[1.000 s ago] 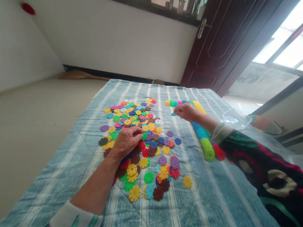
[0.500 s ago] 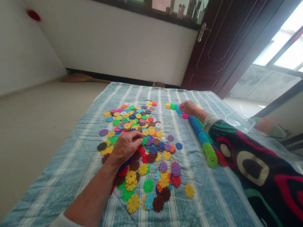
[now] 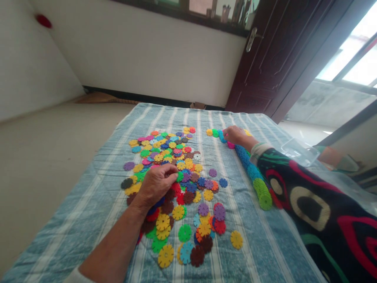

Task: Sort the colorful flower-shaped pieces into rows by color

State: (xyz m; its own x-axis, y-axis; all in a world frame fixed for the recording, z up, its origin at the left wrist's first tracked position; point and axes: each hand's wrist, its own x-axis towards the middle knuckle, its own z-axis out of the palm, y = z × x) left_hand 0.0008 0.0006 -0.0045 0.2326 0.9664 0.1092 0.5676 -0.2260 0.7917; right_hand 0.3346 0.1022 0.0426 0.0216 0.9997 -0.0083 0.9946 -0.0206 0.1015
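Note:
Over the heap of notched plastic discs [image 3: 163, 222], my left hand [image 3: 157, 181] is closed in a pinch, its thumb and finger at the edge of a green disc [image 3: 180, 176]. Farther off, my right hand [image 3: 235, 135] is closed above a short row of discs, where a blue disc [image 3: 221, 136] and a pink disc [image 3: 231, 145] show beside its fingertips. Whatever is between those fingers is too small to make out. A long roll of stacked discs [image 3: 253, 171], blue then lime green, lies below the right wrist, partly covered by the patterned sleeve.
A striped blue-and-white cloth [image 3: 112, 220] covers the table. Clear plastic containers [image 3: 300, 151] stand at the right edge, by the right sleeve. Beyond the table are a white wall, a dark red door [image 3: 265, 59] and a window.
My right forearm has shifted very slightly to the left, with the hand staying over the row. The left hand stays in place at the green disc.

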